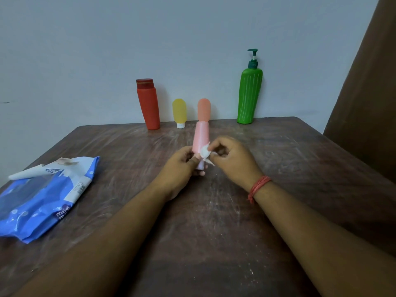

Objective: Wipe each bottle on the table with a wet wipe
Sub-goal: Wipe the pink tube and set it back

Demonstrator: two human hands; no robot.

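My left hand (182, 162) grips the lower end of a pink bottle (201, 136), holding it above the middle of the table. My right hand (230, 156) pinches a small crumpled white wet wipe (205, 154) against the bottle's lower side. Along the back edge by the wall stand a red bottle (148, 103), a small yellow tube (179, 112) on its white cap, an orange-pink bottle (204, 109) partly behind the pink one, and a tall green pump bottle (249, 93).
A blue wet-wipe pack (42, 198) lies at the table's left edge with a white flap (26, 173) lifted on top. The brown wooden table (214, 211) has pale smears. A brown curtain (368, 82) hangs at the right.
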